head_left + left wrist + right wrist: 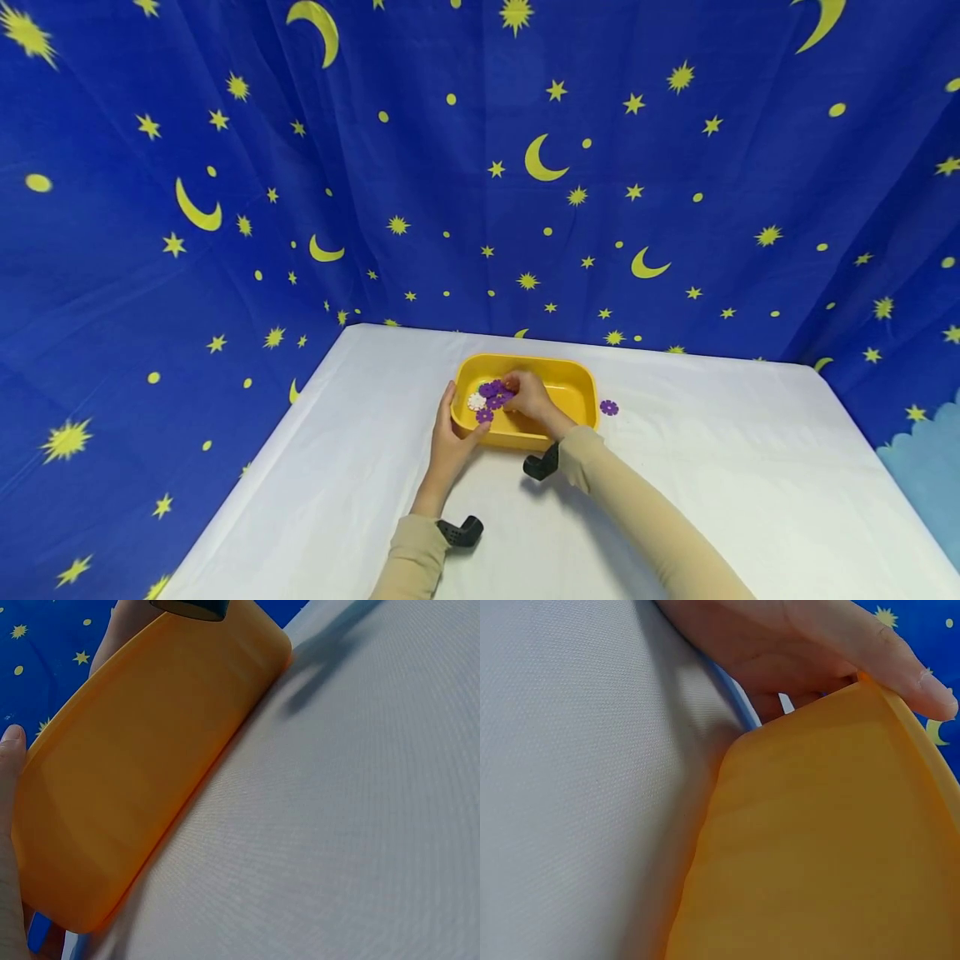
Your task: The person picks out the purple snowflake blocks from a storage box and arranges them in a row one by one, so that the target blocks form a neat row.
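A yellow plastic tub [577,375] with rounded corners sits on the white-covered table. My left hand [448,442] grips its left end, the thumb along the near rim and the fingers round the far side; the right wrist view shows that thumb [922,690] lying over the rim. Inside, at the left, lie several purple flower-shaped pieces [485,415] and a white flower-shaped piece [476,402]. My right hand [531,397] reaches over the near wall into the tub, thumb and forefinger pinching a purple piece among the others. The tub wall hides these fingertips in both wrist views.
One more purple flower-shaped piece [609,407] lies on the white cloth [720,467], just right of the tub. A blue curtain [450,167] with yellow moons and stars rises behind the table's far edge. Black camera mounts [542,463] stick out from both wrists.
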`<state>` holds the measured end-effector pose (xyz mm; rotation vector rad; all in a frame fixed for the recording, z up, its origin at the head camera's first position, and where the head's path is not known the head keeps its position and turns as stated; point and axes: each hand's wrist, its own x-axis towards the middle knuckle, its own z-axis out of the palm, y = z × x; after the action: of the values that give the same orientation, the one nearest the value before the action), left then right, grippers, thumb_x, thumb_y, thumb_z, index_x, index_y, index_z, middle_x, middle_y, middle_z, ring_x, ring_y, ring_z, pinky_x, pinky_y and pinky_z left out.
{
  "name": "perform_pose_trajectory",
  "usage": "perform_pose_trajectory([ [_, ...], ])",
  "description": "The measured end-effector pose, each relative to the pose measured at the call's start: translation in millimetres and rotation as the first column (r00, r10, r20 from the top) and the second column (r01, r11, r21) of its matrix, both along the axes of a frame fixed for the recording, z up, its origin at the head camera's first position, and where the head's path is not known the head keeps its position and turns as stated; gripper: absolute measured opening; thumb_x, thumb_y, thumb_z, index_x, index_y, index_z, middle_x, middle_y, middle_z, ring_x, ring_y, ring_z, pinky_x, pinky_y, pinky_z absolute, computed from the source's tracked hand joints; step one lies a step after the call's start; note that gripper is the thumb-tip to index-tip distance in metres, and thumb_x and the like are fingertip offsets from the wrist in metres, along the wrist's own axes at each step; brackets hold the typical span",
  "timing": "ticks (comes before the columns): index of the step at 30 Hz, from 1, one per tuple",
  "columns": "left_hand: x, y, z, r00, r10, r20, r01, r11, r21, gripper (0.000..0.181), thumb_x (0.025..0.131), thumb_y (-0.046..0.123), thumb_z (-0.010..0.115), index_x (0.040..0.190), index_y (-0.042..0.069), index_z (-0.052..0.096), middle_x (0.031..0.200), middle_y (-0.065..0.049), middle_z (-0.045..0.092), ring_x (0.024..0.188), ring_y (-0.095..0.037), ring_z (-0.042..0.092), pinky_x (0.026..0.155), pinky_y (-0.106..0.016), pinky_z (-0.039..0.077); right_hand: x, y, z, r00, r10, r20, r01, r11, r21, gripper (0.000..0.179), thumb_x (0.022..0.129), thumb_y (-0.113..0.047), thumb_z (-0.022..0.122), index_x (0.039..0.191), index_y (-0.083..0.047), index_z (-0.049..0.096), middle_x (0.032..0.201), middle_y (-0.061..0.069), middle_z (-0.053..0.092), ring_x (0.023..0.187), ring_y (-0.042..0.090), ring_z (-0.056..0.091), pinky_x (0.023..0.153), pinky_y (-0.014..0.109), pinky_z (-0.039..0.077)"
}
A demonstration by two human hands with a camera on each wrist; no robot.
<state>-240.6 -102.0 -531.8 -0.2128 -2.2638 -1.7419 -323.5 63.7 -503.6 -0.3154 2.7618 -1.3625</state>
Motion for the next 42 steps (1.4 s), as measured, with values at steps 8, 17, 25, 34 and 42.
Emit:
perform_pose_trajectory([
  [8,16.2,2.4,26.5,1.0,-0.005,0.003,0.005,1.0,-0.014,0.085,0.082,0.019,0.074,0.148,0.0,0.025,0.156,-0.019,0.024,0.144,-0.037,0.023,0.12,-0.053,0.019,0.2,0.8,-1.0,1.0,0.018,-0.024,-0.017,0.999,0.03,0.04,0.068,0.013,0.075,0.106,0.007,0.065,0.106,0.022,0.068,0.099,0.032,0.063,0.094,0.042,0.055],
  [17,16.3,2.5,27.7,1.0,-0.007,0.006,0.007,1.0,-0.001,0.083,0.082,0.009,0.072,0.149,0.0,0.024,0.157,-0.018,0.023,0.145,-0.036,0.021,0.121,-0.052,0.016,-1.1,1.3,0.1,0.998,-0.015,-0.063,0.015,1.0,0.001,0.039,0.072,0.012,0.071,0.11,0.008,0.063,0.103,0.024,0.068,0.094,0.032,0.064,0.087,0.041,0.057],
  [25,-8.0,-1.5,-12.7,1.0,0.02,-0.018,-0.02,1.0,-0.009,0.089,0.079,0.012,0.076,0.151,0.011,0.024,0.158,-0.012,0.024,0.146,-0.032,0.023,0.121,-0.051,0.017,-2.0,2.2,2.1,0.994,-0.047,-0.098,0.037,0.994,-0.1,0.04,0.074,0.009,0.071,0.113,0.008,0.061,0.104,0.025,0.067,0.093,0.034,0.064,0.083,0.041,0.059],
  [34,-7.4,-2.1,-14.3,1.0,0.01,-0.021,-0.011,1.0,-0.011,0.09,0.079,0.019,0.077,0.151,0.017,0.023,0.159,-0.009,0.024,0.146,-0.032,0.023,0.12,-0.051,0.018,6.0,6.7,11.4,0.976,-0.135,-0.171,0.084,0.957,-0.276,0.036,0.077,0.006,0.071,0.112,0.01,0.061,0.102,0.024,0.066,0.097,0.036,0.061,0.089,0.047,0.055],
  [42,-6.5,-3.6,-13.1,1.0,0.004,0.012,-0.004,1.0,-0.013,0.091,0.08,0.029,0.076,0.152,0.019,0.022,0.16,-0.004,0.022,0.147,-0.027,0.021,0.122,-0.047,0.017,15.5,17.1,19.7,0.926,-0.23,-0.299,0.113,0.926,-0.361,0.036,0.075,0.006,0.071,0.111,0.008,0.062,0.103,0.025,0.066,0.095,0.038,0.063,0.09,0.049,0.054],
])
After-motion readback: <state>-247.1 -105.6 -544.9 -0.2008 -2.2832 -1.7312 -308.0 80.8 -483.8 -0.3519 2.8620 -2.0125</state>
